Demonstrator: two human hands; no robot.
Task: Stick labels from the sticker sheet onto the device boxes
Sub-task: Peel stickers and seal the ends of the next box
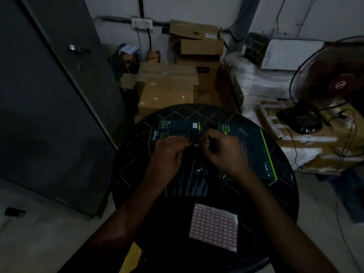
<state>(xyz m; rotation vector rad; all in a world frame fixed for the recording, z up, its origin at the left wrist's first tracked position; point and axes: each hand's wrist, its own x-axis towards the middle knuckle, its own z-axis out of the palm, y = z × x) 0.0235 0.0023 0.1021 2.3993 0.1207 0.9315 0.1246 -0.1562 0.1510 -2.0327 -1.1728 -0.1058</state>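
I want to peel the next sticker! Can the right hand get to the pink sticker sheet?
Probably yes. The sticker sheet lies uncovered at the table's near edge, beneath the right forearm. The right hand is busy at the boxes with the left hand, so it must pull back.

We see printed card on the dark device boxes (254,148) with a faint sheen, a matt paper sticker sheet (213,226), a dark worktop (136,146) with a quilted look, and behind it plain brown cardboard cartons (167,91) — dull, taped.
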